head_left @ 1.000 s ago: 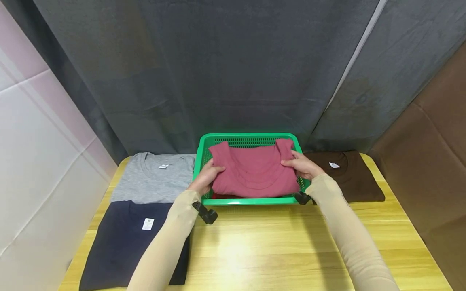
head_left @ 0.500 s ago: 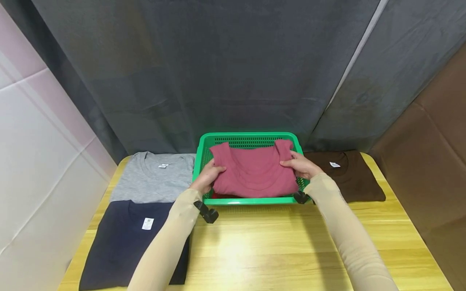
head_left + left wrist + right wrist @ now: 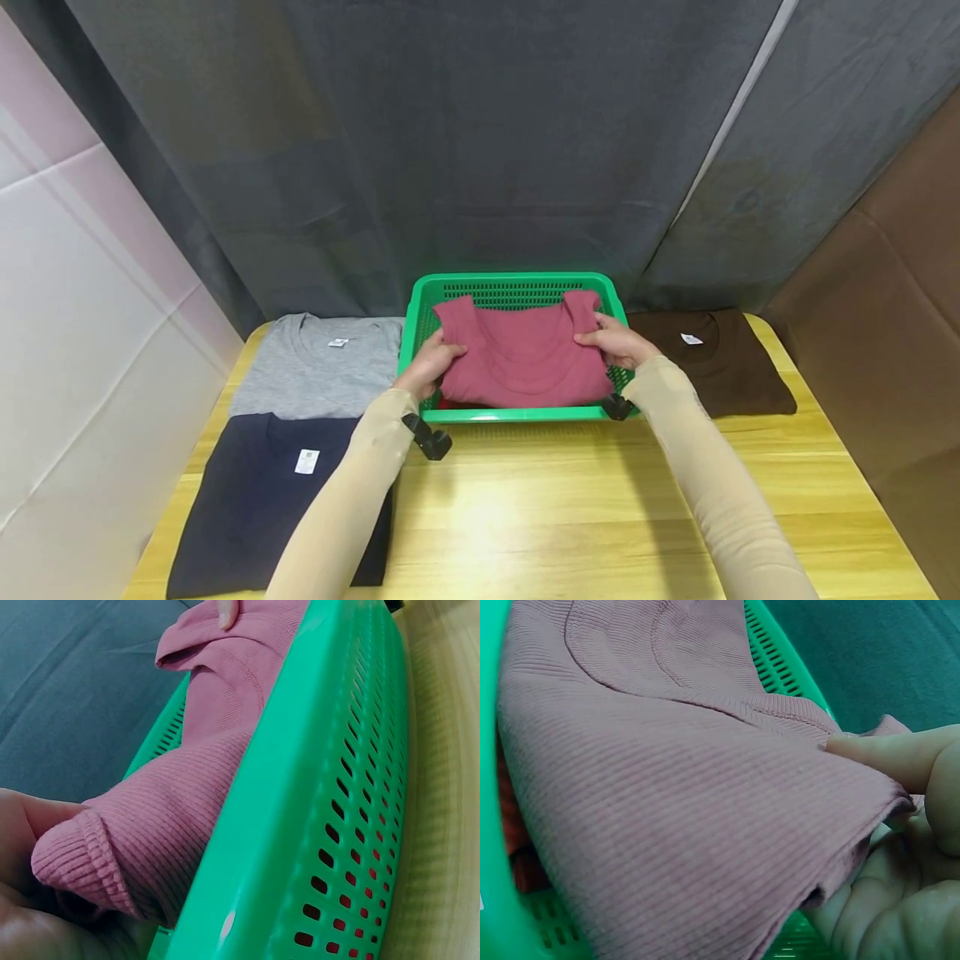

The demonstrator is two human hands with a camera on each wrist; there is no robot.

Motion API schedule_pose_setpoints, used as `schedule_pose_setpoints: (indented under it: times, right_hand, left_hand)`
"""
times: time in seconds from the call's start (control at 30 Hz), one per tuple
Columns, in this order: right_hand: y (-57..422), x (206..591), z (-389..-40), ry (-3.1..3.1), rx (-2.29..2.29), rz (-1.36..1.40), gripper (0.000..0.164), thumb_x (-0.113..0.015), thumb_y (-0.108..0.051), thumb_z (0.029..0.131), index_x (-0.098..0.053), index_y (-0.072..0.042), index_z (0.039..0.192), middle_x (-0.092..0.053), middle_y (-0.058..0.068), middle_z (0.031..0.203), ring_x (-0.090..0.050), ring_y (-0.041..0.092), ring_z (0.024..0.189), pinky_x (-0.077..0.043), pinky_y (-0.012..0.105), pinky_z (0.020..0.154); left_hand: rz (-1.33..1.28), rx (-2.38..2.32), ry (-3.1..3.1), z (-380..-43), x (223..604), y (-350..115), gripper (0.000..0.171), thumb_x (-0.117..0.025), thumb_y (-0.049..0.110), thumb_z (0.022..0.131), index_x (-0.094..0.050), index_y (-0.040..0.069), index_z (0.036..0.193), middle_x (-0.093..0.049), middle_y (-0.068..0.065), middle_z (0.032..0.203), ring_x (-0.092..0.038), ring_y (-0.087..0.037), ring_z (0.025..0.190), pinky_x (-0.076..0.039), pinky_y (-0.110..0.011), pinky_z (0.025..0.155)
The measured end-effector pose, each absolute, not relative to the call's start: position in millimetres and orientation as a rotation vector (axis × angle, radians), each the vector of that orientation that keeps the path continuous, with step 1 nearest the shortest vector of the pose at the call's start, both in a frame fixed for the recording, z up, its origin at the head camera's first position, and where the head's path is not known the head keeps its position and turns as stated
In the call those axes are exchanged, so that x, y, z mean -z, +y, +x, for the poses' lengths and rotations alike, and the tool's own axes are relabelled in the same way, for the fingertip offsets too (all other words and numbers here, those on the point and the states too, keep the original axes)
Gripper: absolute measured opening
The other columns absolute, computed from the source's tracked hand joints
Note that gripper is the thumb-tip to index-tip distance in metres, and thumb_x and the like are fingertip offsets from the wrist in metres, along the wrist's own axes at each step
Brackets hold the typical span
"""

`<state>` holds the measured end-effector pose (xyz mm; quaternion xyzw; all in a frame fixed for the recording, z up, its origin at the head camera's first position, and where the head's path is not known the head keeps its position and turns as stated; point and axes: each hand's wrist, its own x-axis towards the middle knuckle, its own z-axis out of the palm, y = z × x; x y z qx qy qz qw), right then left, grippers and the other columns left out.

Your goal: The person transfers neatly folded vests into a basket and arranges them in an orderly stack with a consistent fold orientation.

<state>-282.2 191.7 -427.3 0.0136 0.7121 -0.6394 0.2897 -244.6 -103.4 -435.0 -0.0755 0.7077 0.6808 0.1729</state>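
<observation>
A folded pink ribbed tank top (image 3: 525,358) lies in the green plastic basket (image 3: 517,414), its two shoulder straps toward the back. My left hand (image 3: 431,364) grips its left side, thumb on top and the other fingers underneath. On the opposite side my right hand (image 3: 621,342) pinches the edge near the strap, thumb over the cloth. The right wrist view shows that thumb on the ribbed fabric (image 3: 667,795), with the fingers curled below. Something red (image 3: 521,847) shows beneath the tank top, mostly hidden. In the left wrist view the top (image 3: 165,810) bulges beside the basket rim (image 3: 247,802).
A folded grey T-shirt (image 3: 330,371) lies left of the basket, with a navy T-shirt (image 3: 262,517) in front of it. To the right is a folded brown T-shirt (image 3: 727,367). The wooden table (image 3: 540,517) meets a dark grey curtain (image 3: 480,150) at the back.
Both hands keep their hold on the tank top. Its right strap and my right hand have shifted slightly left and forward-down; my left hand has moved a little to the right.
</observation>
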Motion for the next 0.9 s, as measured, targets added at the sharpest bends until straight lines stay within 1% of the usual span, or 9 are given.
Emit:
schedule_pose_setpoints:
  times: [0.2, 0.33, 0.6, 0.9]
  right_hand:
    - [190.8, 429.4, -282.7, 1.917, 1.676, 0.008, 0.055, -0.045, -0.006, 0.094, -0.017, -0.004, 0.141, -0.042, 0.019, 0.123, -0.057, 0.015, 0.09, -0.049, 0.04, 0.083]
    - [190.5, 430.7, -283.4, 1.927, 1.661, 0.007, 0.054, -0.044, -0.007, 0.094, -0.017, -0.004, 0.141, -0.041, 0.02, 0.125, -0.056, 0.016, 0.092, -0.048, 0.04, 0.085]
    - [191.0, 433.8, -283.9, 1.879, 1.688, 0.011, 0.054, -0.044, -0.004, 0.094, -0.017, -0.002, 0.14, -0.045, 0.016, 0.118, -0.058, 0.013, 0.087, -0.05, 0.036, 0.08]
    - [190.9, 436.1, -283.1, 1.877, 1.677, 0.037, 0.054, -0.044, -0.004, 0.093, -0.017, -0.002, 0.14, -0.047, 0.013, 0.112, -0.06, 0.011, 0.082, -0.052, 0.033, 0.075]
  left_hand:
    - [-0.201, -1.939, 2.02, -245.0, 436.8, -102.3, 0.043, -0.044, 0.003, 0.091, -0.034, 0.003, 0.133, -0.05, -0.02, 0.117, -0.057, -0.014, 0.084, -0.048, -0.024, 0.068]
    - [-0.202, -1.923, 2.039, -245.2, 437.9, -102.3, 0.043, -0.044, 0.003, 0.091, -0.034, 0.003, 0.133, -0.05, -0.02, 0.119, -0.057, -0.017, 0.089, -0.048, -0.025, 0.071]
    - [-0.214, -1.904, 2.047, -244.8, 439.8, -101.3, 0.046, -0.045, 0.004, 0.09, -0.034, 0.005, 0.135, -0.048, -0.019, 0.122, -0.054, -0.02, 0.096, -0.046, -0.027, 0.075]
    - [-0.22, -1.891, 2.053, -243.8, 439.9, -100.5, 0.044, -0.044, 0.004, 0.09, -0.034, 0.003, 0.133, -0.047, -0.02, 0.123, -0.053, -0.023, 0.099, -0.046, -0.029, 0.077]
